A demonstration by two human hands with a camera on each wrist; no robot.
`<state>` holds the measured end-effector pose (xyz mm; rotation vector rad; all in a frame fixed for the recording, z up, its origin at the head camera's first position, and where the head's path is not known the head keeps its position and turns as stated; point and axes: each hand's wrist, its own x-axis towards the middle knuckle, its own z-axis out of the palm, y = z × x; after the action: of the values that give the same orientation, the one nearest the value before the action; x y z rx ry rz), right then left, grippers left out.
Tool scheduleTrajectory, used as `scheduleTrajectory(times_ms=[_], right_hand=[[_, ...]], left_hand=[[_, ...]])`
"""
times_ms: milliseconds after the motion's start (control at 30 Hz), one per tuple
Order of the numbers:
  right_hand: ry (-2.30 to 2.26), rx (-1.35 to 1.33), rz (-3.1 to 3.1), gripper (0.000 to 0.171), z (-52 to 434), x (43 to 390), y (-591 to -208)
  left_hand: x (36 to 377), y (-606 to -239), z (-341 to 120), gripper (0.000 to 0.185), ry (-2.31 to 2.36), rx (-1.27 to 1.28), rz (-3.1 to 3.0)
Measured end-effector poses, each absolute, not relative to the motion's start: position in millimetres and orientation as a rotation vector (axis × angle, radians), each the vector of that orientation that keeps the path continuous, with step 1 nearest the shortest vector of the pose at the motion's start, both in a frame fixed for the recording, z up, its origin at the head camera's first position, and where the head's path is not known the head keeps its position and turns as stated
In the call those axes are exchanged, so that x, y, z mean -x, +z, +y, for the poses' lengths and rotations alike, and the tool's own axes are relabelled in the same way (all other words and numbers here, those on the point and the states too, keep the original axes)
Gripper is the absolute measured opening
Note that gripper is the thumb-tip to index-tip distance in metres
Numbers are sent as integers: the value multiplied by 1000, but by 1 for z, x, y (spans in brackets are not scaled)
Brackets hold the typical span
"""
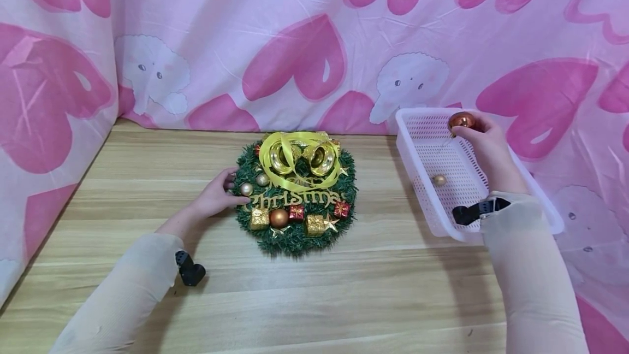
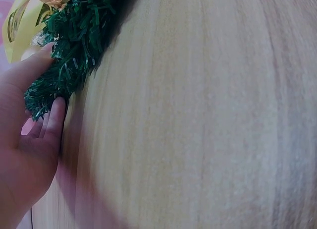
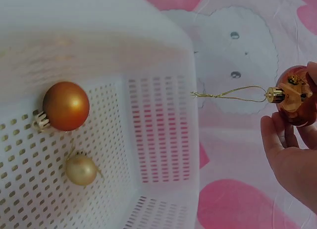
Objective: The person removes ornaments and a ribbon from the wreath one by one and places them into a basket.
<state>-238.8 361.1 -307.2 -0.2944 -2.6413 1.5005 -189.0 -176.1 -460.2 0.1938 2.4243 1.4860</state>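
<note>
A green Christmas wreath (image 1: 295, 245) lies on the wooden table, dressed with baubles, small gift boxes, stars and gold lettering. My left hand (image 1: 213, 198) grips its left edge, thumb on top and fingers underneath, as the left wrist view shows. Two gold bells (image 1: 321, 158) with a yellow ribbon (image 1: 267, 165) sit on the wreath's upper part. Over the far end of a white basket (image 1: 417, 184), my right hand (image 1: 491, 152) holds a shiny copper bauble (image 3: 296, 95) between thumb and fingers. A gold cord loop (image 3: 237, 94) extends from the bauble's cap.
Inside the basket lie a matte copper bauble (image 3: 67, 106) and a smaller pale gold bauble (image 3: 81, 169). Pink heart-patterned cloth (image 1: 206, 42) hangs along the table's back and left side. The wooden table (image 1: 304, 305) extends in front of the wreath.
</note>
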Motion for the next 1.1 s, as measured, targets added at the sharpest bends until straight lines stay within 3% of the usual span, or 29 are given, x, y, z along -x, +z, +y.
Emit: scheduleTrajectory(times_ms=[167,400,700,1100], right_hand=[[1461,407,-2699,45,369,239,-313],[1372,402,-2768,30,376,238,-320],[1523,499,-2882,49,377,240,-326],[1602,484,-2911,39,379,236,-324]], left_hand=[[189,-460,-176,97,1479,-191,2426],[190,-461,-175,96,1478,-190,2433],[190,-462,-176,98,1483,-189,2426],[189,-461,-175,96,1477,-196,2437]])
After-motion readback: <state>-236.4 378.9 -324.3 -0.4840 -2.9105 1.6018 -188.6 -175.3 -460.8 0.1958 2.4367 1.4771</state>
